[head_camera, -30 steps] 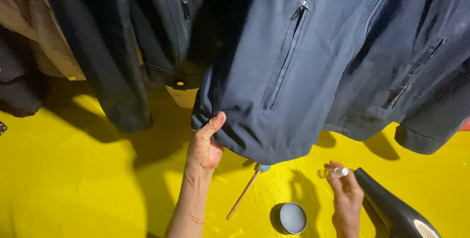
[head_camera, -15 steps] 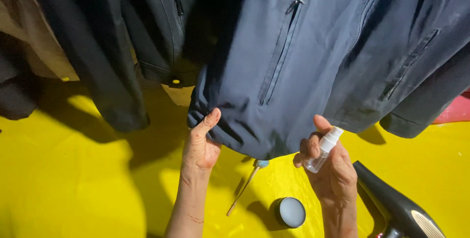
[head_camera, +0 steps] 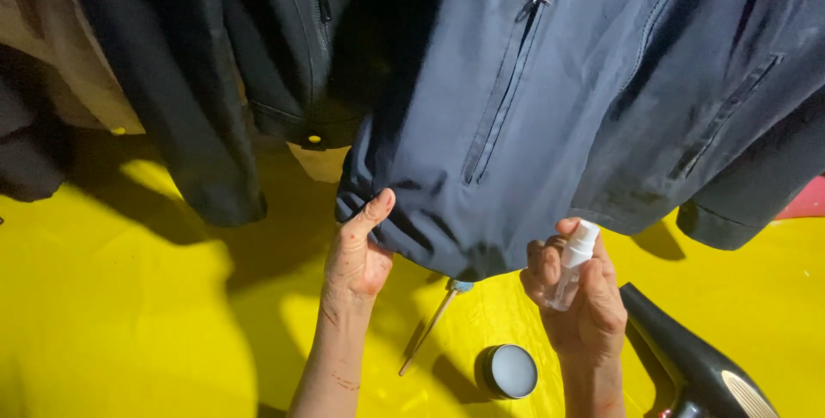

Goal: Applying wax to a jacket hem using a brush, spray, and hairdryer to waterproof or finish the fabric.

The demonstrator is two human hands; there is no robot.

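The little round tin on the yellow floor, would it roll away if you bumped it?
Probably not. The round tin seems to lie flat on the yellow floor, so a nudge would likely slide it. Tipped onto its edge, its round shape could roll. It looks small, so it is probably light to lift.

1 round dark tin (head_camera: 509, 372) lies on the yellow floor (head_camera: 129, 315); no labels or screens

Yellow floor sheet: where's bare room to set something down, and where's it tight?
Widest bare patch of yellow sheet: lower left, bordered by the black jacket and the left hand. Smaller one far right, below the navy jacket cuff. Crowded: between the hands, where the brush and round tin lie, and beside the right hand holding the spray bottle, next to the hair dryer.
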